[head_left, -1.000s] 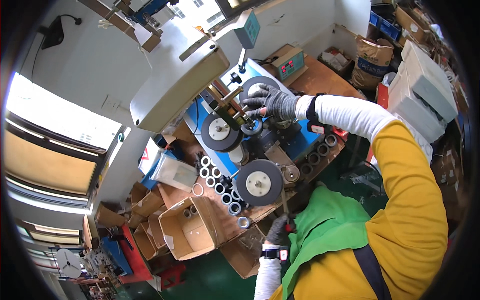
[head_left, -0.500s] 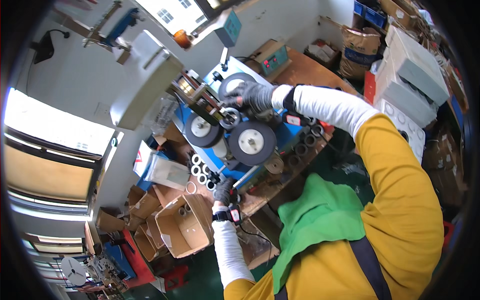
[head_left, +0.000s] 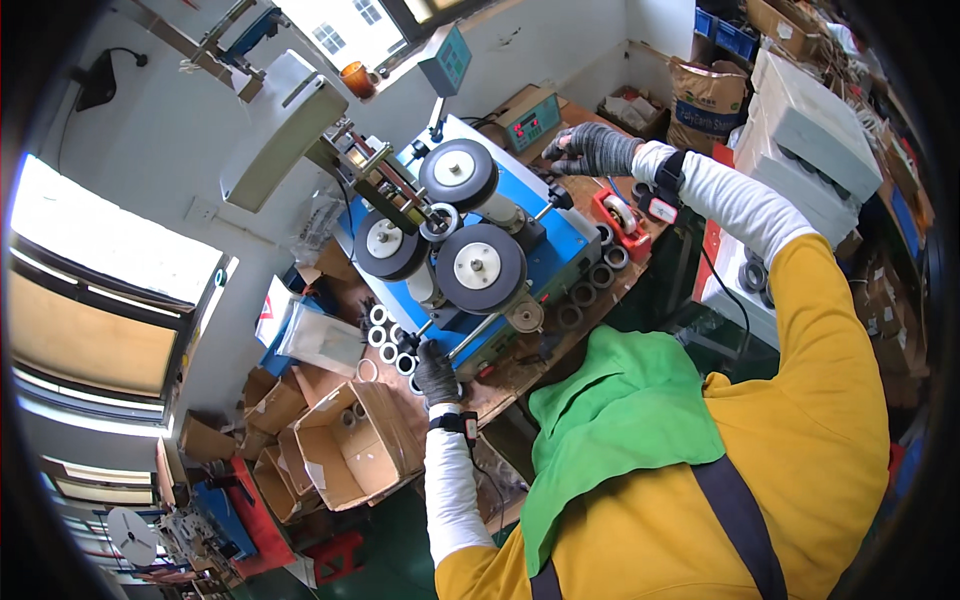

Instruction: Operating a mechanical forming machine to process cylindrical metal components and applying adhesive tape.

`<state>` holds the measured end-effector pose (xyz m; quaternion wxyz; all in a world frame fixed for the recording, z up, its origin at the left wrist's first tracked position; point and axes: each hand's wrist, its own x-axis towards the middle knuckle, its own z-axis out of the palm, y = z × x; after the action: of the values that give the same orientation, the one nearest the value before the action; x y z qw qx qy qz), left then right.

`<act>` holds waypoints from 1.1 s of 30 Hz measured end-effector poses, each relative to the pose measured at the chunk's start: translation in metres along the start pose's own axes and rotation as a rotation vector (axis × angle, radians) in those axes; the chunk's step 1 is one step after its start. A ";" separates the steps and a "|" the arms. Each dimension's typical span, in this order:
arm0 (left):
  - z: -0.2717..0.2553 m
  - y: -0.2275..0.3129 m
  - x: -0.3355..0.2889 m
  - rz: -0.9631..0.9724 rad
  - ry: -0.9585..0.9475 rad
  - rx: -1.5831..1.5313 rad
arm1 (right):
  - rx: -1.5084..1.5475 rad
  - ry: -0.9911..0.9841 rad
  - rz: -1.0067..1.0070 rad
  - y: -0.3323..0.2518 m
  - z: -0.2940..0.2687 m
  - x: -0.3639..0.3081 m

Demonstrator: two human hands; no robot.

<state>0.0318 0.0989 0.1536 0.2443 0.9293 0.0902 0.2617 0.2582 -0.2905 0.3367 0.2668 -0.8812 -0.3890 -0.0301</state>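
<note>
Three-wheeled machine [head_left: 470, 260] stands along the front edge of the worktop [head_left: 500, 396]; left hand [head_left: 436, 373] at its near left corner, grip unclear; right hand [head_left: 597, 150] released, over the worktop's right end

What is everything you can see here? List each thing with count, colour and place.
Wheel machine: one, blue base, on table
Wheels: three, dark grey with white hubs, atop machine
Ring: one, grey, between wheels
Loose rings: many, pale and dark, both sides of machine
Control boxes: two, teal-faced, behind machine
Roll dispenser: one, red, right of machine
Table: one, brown, centre
Cardboard boxes: several, brown, lower left
Mug: one, orange, windowsill
Paper sack: one, brown, upper right
Foam boxes: stacked, white, right
Left hand: one, grey glove, machine's near-left corner; grip unclear
Right hand: one, grey glove, near control box
Sleeves: two, yellow, lower edge and right
</note>
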 end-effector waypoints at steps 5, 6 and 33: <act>0.010 -0.004 0.005 0.001 0.019 -0.025 | 0.047 0.020 -0.075 -0.022 0.008 0.015; 0.010 -0.004 0.008 0.013 0.017 -0.034 | -0.063 0.020 -0.089 -0.028 0.007 0.021; -0.095 0.031 -0.028 -0.372 0.185 -0.368 | 0.272 0.577 -0.434 -0.187 -0.089 0.144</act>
<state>-0.0414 0.1029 0.2273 0.4434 0.8090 0.2323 0.3083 0.2404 -0.1337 0.5338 0.4672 -0.6903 -0.4759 -0.2807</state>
